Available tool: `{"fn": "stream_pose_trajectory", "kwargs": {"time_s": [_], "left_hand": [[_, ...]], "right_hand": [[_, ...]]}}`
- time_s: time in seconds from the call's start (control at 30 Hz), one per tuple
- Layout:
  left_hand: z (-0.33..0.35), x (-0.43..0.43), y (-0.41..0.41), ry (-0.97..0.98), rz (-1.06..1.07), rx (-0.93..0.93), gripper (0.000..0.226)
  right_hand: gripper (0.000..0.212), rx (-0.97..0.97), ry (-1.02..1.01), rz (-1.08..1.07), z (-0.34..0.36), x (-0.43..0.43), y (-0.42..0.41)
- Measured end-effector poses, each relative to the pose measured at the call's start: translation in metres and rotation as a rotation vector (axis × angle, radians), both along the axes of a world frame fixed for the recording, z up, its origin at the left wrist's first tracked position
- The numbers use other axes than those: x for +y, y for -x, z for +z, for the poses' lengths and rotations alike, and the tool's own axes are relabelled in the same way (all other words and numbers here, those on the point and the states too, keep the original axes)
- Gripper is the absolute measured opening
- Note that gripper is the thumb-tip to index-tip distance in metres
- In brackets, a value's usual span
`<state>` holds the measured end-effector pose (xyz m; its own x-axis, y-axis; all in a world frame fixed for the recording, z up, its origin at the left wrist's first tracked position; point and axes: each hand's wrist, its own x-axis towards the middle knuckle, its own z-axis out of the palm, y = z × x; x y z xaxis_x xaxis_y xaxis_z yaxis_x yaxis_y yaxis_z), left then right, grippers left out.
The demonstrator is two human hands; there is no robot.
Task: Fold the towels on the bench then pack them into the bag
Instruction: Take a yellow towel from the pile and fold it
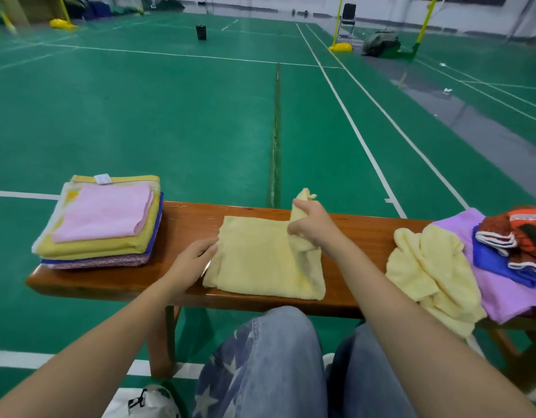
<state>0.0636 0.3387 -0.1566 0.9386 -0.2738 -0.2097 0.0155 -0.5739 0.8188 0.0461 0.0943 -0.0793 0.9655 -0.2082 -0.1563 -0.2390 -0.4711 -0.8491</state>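
The wooden bench (188,218) runs across in front of my knees, and everything is placed along it. At the bench's right end lies the loose heap of unfolded towels (499,285), pale yellow, purple, blue and orange-red, partly hanging over the near edge. At the bench's left end sits the folded stack (110,224), pink on top. In the middle of the bench is the pale yellow towel (260,260) I am folding, lying flat except for its far right part. My right hand (312,227) has its fingers curled round that part, bunched and lifted off the bench. My left hand (194,254) lies with fingers straight and together, pressing the towel's left edge down. To fold well, I judge I should keep the left hand as an anchor, shake the bunched cloth out flat, then carry it across so its edges meet the lower layer squarely. Below the bench, by my feet, a white bag (146,402) shows only in part.
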Motion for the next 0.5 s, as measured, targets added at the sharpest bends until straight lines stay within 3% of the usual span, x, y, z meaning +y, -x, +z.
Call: {"fn": "stream_pose_trajectory", "kwargs": {"time_s": [0.37, 0.5], "left_hand": [[-0.004, 0.006, -0.002, 0.108, 0.1, -0.012, 0.043], [0.0, 0.004, -0.002, 0.12, 0.094, 0.001, 0.045]], "right_hand": [[0.07, 0.108, 0.155, 0.219, -0.04, 0.117, -0.025], [0.066, 0.133, 0.052, 0.329, -0.044, 0.114, -0.018]]}}
